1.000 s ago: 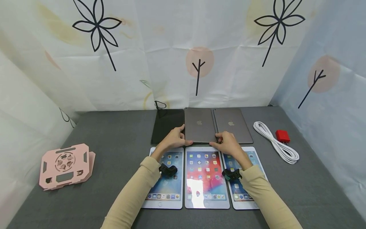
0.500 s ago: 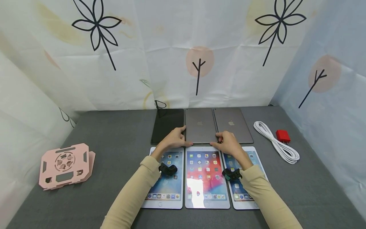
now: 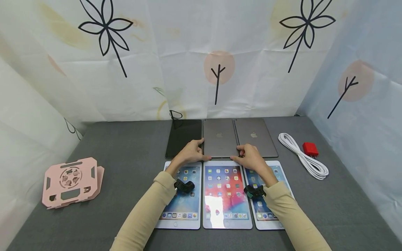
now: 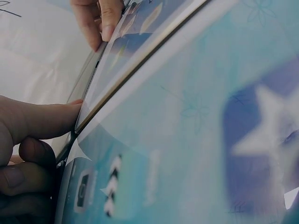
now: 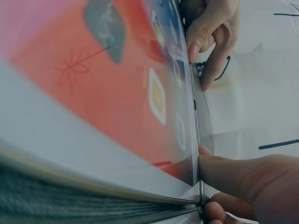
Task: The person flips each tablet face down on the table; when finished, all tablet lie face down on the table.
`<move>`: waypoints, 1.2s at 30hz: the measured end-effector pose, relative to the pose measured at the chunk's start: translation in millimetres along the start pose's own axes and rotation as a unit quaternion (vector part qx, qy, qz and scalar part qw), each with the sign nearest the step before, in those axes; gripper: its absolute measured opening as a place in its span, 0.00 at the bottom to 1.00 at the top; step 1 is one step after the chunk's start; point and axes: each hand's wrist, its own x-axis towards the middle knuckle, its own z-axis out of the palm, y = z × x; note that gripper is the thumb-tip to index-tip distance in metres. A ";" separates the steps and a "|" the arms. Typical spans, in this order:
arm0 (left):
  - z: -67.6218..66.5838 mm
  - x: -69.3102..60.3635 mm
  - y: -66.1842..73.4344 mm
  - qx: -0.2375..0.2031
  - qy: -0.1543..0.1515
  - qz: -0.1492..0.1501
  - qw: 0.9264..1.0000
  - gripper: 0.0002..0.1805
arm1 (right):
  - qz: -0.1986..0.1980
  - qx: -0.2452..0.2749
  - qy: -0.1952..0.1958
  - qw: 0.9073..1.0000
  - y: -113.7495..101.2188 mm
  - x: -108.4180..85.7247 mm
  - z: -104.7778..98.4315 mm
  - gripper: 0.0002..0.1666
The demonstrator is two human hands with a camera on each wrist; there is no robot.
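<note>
A grey tablet with an apple logo (image 3: 218, 137) lies face down in the middle of the back row. My left hand (image 3: 190, 152) holds its near left corner, thumb at the front edge and index finger along the left side. At the near right corner my right hand (image 3: 249, 157) grips it likewise, other fingers curled. To its left lies a black tablet (image 3: 183, 136); to its right, another grey tablet (image 3: 255, 136). Under my forearms, in the front row, are a left white tablet (image 3: 180, 225), a middle white tablet (image 3: 224, 195) and a right white tablet (image 3: 277, 170), screens lit.
Pink slotted plates (image 3: 70, 183) lie stacked at the left of the grey table (image 3: 125, 157). A coiled white cable (image 3: 303, 157) and a red charger plug (image 3: 310, 149) sit at the right. Fabric walls (image 3: 188, 69) close off the back and sides.
The middle grey tablet has shifted very slightly and settled flat in line with its neighbours. Both hands stay at its near corners, almost unmoved.
</note>
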 end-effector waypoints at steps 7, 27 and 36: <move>-0.1 -1.8 -0.1 0.013 0.003 0.031 0.999 0.45 | -0.004 -0.017 -0.024 1.000 -4.4 -0.9 -3.5 0.35; -22.0 -22.8 -6.7 0.089 0.050 0.099 0.990 0.54 | -0.024 0.000 -0.020 1.000 -51.6 0.6 0.2 0.37; -54.6 -48.6 -20.2 0.112 0.090 0.078 0.987 0.55 | -0.030 0.026 -0.036 0.999 -75.2 8.2 19.2 0.38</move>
